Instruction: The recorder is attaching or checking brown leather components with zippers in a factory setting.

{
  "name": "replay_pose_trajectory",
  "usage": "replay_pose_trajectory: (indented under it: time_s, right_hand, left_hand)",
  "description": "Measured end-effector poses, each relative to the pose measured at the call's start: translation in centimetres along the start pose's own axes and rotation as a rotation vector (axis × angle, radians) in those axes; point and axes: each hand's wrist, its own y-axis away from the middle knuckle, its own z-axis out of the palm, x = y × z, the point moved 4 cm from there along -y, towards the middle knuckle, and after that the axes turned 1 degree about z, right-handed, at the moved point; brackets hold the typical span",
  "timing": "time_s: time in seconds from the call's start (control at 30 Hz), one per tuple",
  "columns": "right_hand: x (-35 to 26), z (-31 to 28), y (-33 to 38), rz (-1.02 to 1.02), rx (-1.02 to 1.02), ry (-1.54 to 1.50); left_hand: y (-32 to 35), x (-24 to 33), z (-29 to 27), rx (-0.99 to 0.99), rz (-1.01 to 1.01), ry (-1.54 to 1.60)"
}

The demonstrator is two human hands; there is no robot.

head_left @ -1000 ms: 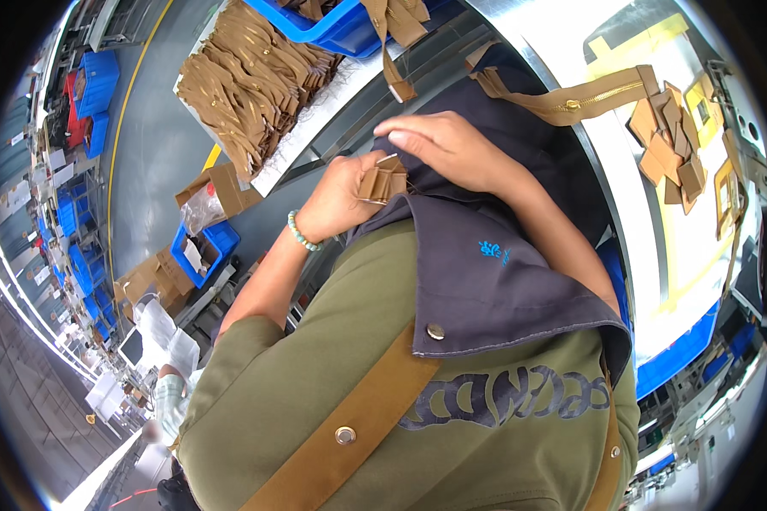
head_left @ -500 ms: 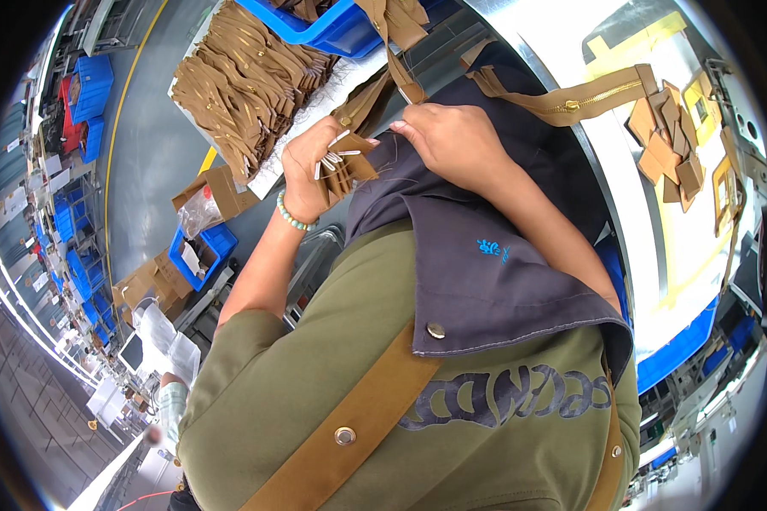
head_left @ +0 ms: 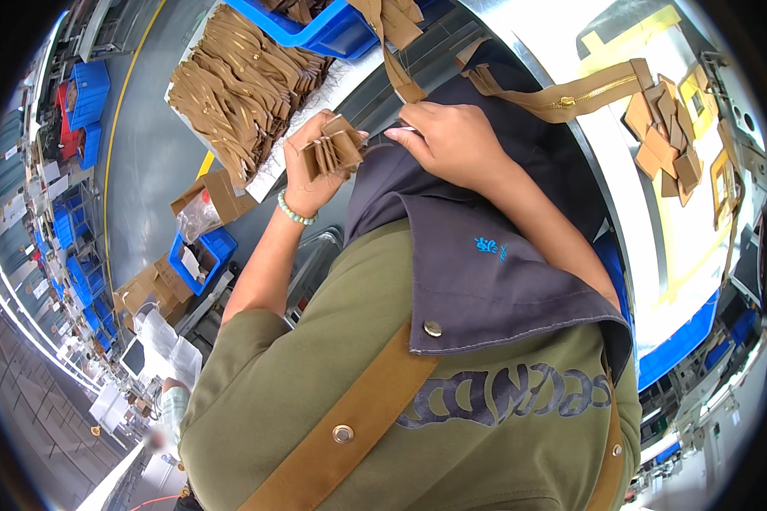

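My left hand (head_left: 308, 175), with a pale bead bracelet at the wrist, grips a fanned stack of small brown leather pieces (head_left: 334, 149) in front of my chest. My right hand (head_left: 452, 140) lies just to its right, on the upper edge of my dark apron (head_left: 486, 255), fingers curled with the tips pointing at the stack. Whether those fingers pinch anything is hidden. A brown zipper strip (head_left: 571, 94) runs from behind my right hand toward the machine top.
A large heap of brown strips (head_left: 239, 81) lies on a white table beyond my left hand, next to a blue bin (head_left: 332, 30). More small brown pieces (head_left: 666, 145) sit on the pale machine surface at right. Boxes and blue crates (head_left: 200, 251) stand on the floor.
The stack was between both hands a second ago. My left hand has since drawn it left and up, away from the right hand, and the pieces now fan out.
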Motion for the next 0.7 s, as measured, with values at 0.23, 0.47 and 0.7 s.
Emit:
replay_pose_trajectory:
  time_s: [0.23, 0.47, 0.7]
  right_hand:
    - [0.2, -0.3, 0.1, -0.021, 0.067, 0.04]
    - [-0.3, -2.0, 0.2, -0.023, 0.084, -0.147]
    - [-0.2, -2.3, 0.4, 0.06, 0.101, -0.353]
  left_hand:
    - [-1.2, -0.1, 0.6, -0.007, 0.279, 0.048]
    - [-5.2, 1.4, 1.8, -0.125, 0.592, -0.214]
    - [-7.0, 1.7, 3.4, -0.227, 0.751, -0.284]
